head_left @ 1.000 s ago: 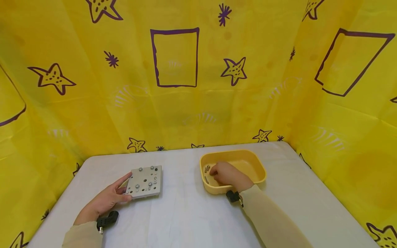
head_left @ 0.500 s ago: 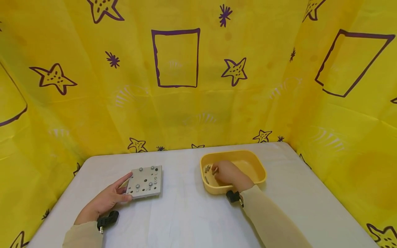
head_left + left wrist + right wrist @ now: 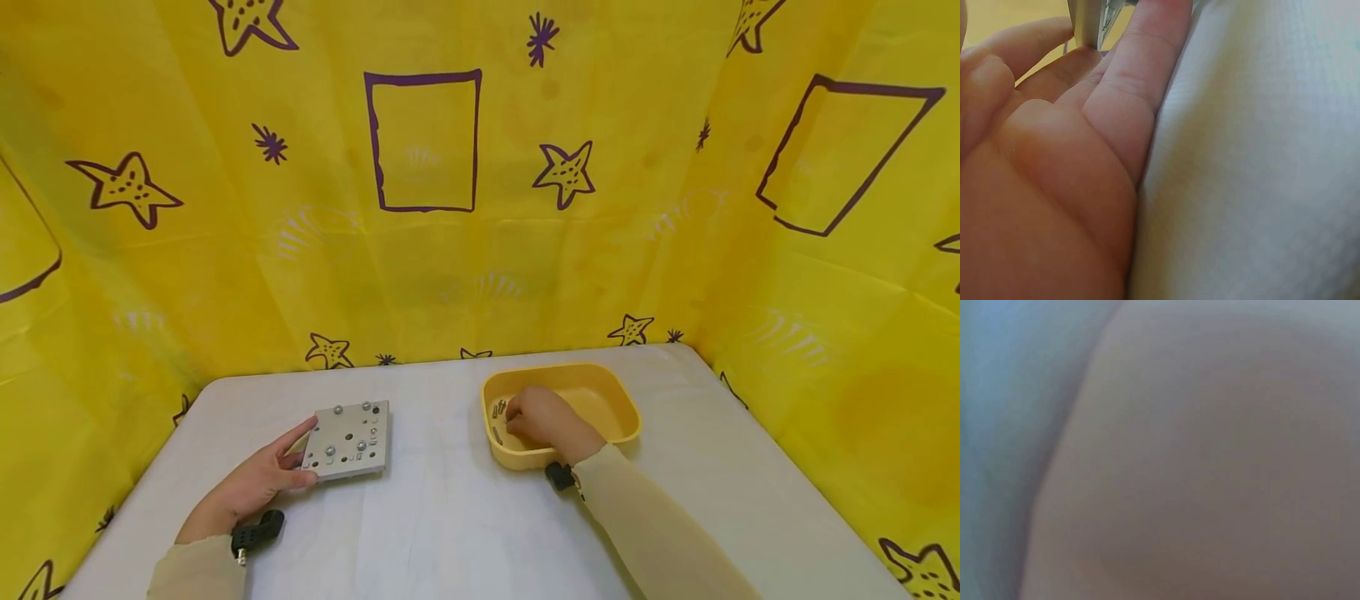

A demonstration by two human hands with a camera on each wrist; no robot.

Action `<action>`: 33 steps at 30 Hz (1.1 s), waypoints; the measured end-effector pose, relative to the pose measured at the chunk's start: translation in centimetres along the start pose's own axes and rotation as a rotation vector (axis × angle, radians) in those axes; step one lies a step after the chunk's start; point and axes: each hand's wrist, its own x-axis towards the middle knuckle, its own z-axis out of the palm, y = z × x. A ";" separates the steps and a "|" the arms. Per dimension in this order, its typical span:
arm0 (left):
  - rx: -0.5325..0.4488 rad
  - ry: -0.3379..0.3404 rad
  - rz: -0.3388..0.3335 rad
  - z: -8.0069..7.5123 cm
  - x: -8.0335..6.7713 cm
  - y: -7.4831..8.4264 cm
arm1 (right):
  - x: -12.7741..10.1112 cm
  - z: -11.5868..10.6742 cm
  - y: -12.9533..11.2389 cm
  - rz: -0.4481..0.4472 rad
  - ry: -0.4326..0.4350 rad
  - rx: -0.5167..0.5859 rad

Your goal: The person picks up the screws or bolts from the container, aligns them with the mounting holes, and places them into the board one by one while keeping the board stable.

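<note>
The head view took in the whole bench (image 3: 450, 517), white-covered and walled by yellow cloth (image 3: 225, 250) printed with purple stars, while the left wrist view showed only palm, fingers and one corner of the grey metal plate (image 3: 348, 439) against the cover; the right wrist view was a blur and told nothing.

On the left, the left hand (image 3: 258, 479) lay low on the bench with fingers nearly straight (thumb toward the near edge, forefinger along the left edge), touching the plate's near left corner rather than gripping it. The close view showed that corner (image 3: 1088, 25) resting between the fingertips (image 3: 1154, 37). The plate lay flat, several screw heads standing in its holes. The forearm, in a pale sleeve, ran back toward the lower left, a black strap at the wrist.

On the right, the right hand (image 3: 543, 417) reached down into the yellow tray (image 3: 622, 417), knuckles up, fingers curled at the tray's left end just beside a few loose screws (image 3: 498, 410). Whether it pinched one could not be told. Its arm came in from the lower right, crossing the tray's near rim.
</note>
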 end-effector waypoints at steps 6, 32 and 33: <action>-0.007 0.002 -0.007 0.0 0.0 0.0 | 0.1 0.1 -0.1 0.047 -0.023 -0.035; -0.009 -0.010 0.032 -0.1 0.1 0.1 | 3.0 -0.6 -10.9 0.268 0.023 1.095; -0.007 -0.012 0.035 -0.1 0.0 0.1 | 3.3 0.0 -11.9 0.265 0.008 1.100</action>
